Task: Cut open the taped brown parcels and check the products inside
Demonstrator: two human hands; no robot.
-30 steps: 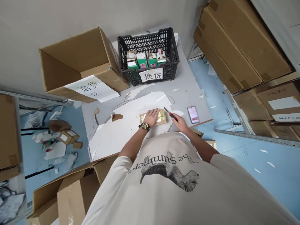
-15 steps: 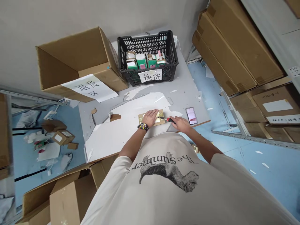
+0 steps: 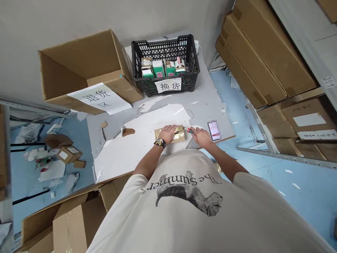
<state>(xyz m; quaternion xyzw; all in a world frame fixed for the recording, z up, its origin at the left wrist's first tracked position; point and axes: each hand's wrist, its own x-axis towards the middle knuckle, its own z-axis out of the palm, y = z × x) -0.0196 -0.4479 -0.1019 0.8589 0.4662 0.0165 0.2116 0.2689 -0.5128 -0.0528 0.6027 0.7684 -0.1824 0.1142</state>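
A small cardboard box [image 3: 180,137] with shiny tape and a pale label lies on the worn white-topped table [image 3: 123,154]. Flat on top of it rests my left hand [image 3: 167,134], fingers stretched out, a watch on the wrist. My right hand [image 3: 200,137] is wrapped round a red-and-black utility knife [image 3: 189,130], just right of the box. The knife's tip points at the box's right end; whether the blade touches it I cannot tell. To the right of that hand a phone [image 3: 214,130] with a lit screen lies on the table.
A large open carton [image 3: 79,59] and a black plastic crate [image 3: 165,45] holding several small green-white boxes stand at the table's back. Stacked cartons [image 3: 265,52] fill shelving at right. More open cartons [image 3: 68,225] sit at lower left. Packaging scraps litter the blue floor [image 3: 86,140].
The knife has moved from over the middle of the box to its right end, and its angle has turned. My left hand stays on the box.
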